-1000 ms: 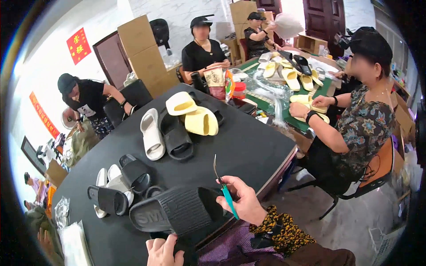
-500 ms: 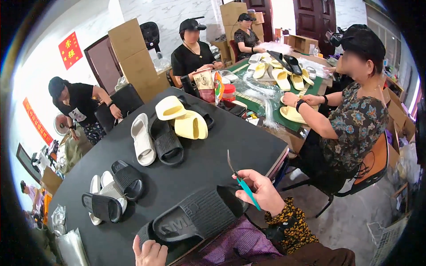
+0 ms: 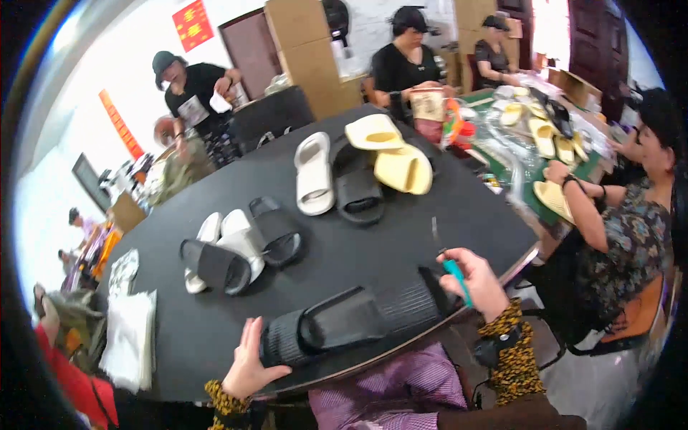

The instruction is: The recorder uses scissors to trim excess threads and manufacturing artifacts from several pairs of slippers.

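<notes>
Two black ribbed slide sandals [image 3: 347,319] lie end to end along the table's near edge, partly overlapping. My left hand [image 3: 249,364] is at their left end, fingers stretched up and thumb spread, seeming to touch the sandal's side without gripping it. Above the right end, my right hand [image 3: 479,285] is closed on a teal-handled tool [image 3: 457,282] with a thin metal tip pointing up and away. Beyond them are a mixed cluster with a black slide [image 3: 216,264] and a white slide [image 3: 242,240], and another with a white slide [image 3: 314,175] and yellow slides [image 3: 403,168].
The dark table [image 3: 401,240] has clear plastic bags [image 3: 131,337] at its left corner. Several people sit or stand around, one at right [image 3: 631,222] beside a green table [image 3: 502,154] piled with slides. A black chair [image 3: 276,115] stands at the far side.
The view has swung left, so everything sits further right. The two black slides now lie flatter and more in line. My left hand's fingers have opened out; the right still holds the tool.
</notes>
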Tool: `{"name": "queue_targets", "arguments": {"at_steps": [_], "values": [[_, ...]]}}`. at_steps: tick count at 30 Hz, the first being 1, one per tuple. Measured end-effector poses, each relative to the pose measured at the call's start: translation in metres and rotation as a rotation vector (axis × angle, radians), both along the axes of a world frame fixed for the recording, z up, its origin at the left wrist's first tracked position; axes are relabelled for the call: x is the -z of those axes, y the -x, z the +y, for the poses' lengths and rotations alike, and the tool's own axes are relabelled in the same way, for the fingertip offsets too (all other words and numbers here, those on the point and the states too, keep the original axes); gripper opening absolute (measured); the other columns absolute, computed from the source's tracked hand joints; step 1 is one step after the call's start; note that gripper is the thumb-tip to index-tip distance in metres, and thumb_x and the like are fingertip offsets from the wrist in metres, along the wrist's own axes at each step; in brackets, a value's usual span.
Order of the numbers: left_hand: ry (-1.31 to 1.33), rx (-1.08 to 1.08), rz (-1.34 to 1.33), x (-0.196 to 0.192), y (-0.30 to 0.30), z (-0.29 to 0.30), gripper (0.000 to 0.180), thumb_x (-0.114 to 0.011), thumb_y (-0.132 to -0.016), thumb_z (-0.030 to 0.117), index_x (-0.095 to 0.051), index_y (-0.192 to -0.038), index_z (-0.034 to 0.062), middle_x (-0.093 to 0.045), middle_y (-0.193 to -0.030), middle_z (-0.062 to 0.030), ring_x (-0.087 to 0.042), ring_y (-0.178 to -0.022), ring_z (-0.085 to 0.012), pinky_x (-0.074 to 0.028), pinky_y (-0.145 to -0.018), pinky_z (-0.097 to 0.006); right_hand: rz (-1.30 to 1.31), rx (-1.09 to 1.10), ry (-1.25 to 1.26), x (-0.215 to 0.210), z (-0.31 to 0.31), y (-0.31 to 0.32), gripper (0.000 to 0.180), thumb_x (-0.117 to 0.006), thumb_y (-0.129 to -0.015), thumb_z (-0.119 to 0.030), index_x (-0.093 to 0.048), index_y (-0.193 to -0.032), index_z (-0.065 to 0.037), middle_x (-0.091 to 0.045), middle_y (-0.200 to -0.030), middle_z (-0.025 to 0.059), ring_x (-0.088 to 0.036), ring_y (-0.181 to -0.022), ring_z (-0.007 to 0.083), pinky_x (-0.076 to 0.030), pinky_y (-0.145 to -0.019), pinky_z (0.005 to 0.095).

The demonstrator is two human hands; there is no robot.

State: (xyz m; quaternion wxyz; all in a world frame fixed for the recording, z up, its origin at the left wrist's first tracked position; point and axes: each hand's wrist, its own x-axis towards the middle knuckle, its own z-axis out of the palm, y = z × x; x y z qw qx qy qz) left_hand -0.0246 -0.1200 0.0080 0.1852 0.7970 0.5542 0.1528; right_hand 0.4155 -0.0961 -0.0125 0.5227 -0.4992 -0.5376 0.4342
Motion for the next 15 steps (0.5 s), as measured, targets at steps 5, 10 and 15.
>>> {"name": "queue_targets", "arguments": {"at_steps": [5, 10, 15], "values": [[0.053, 0.0, 0.049, 0.009, -0.003, 0.0, 0.108, -0.082, -0.061, 0.038, -0.02, -0.142, 0.0021, -0.032, -0.14, -0.0217, -0.031, -0.13, -0.037, -0.026, -0.103, -0.046, -0.028, -0.062, 0.03, -0.019, 0.023, 0.008, 0.032, -0.064, -0.076, -0.003, -0.055, -0.107, -0.001, -0.05, -0.079, -0.0058, -0.046, -0.066, 0.0015, -0.04, -0.06, 0.0173], [0.03, 0.004, 0.066, 0.006, 0.002, -0.002, 0.106, -0.082, -0.06, 0.038, -0.023, -0.142, 0.0049, -0.036, -0.139, -0.0177, -0.037, -0.127, -0.0327, -0.029, -0.099, -0.047, -0.022, -0.183, 0.093, -0.025, 0.042, 0.025, 0.031, -0.063, -0.076, -0.003, -0.055, -0.106, -0.001, -0.05, -0.077, -0.0059, -0.045, -0.065, 0.0014, -0.038, -0.057, 0.0178], [0.043, 0.018, 0.008, 0.004, 0.006, 0.002, 0.105, -0.083, -0.059, 0.039, -0.026, -0.141, 0.0071, -0.038, -0.139, -0.0137, -0.039, -0.125, -0.0307, -0.03, -0.098, -0.047, -0.007, -0.3, 0.09, -0.018, 0.051, 0.034, 0.035, -0.066, -0.079, -0.004, -0.052, -0.111, 0.0, -0.054, -0.079, -0.0017, -0.051, -0.066, 0.005, -0.045, -0.057, 0.021]]}}
